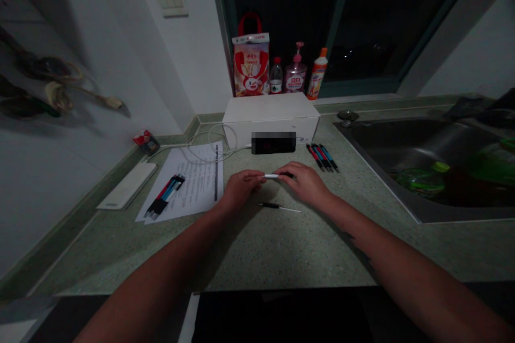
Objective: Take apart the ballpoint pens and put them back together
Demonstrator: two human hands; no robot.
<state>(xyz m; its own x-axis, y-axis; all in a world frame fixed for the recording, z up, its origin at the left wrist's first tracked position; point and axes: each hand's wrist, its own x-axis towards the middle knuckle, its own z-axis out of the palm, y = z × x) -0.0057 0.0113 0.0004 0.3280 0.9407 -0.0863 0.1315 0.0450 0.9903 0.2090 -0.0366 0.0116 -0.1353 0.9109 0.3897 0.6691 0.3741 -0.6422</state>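
Observation:
Between my two hands, just above the counter, is a white pen barrel lying roughly level. My left hand pinches its left end. The fingers of my right hand close on its right end, where a dark part shows. Below my hands, a pen part with a black grip and a thin light refill lies on the counter. To the left, several pens in red, blue, white and black rest on printed paper sheets. Several assembled-looking pens lie side by side at the right.
A white box stands behind a dark device with a white cable. Further back are a snack bag and several bottles. The steel sink is on the right. A white flat block lies by the left wall.

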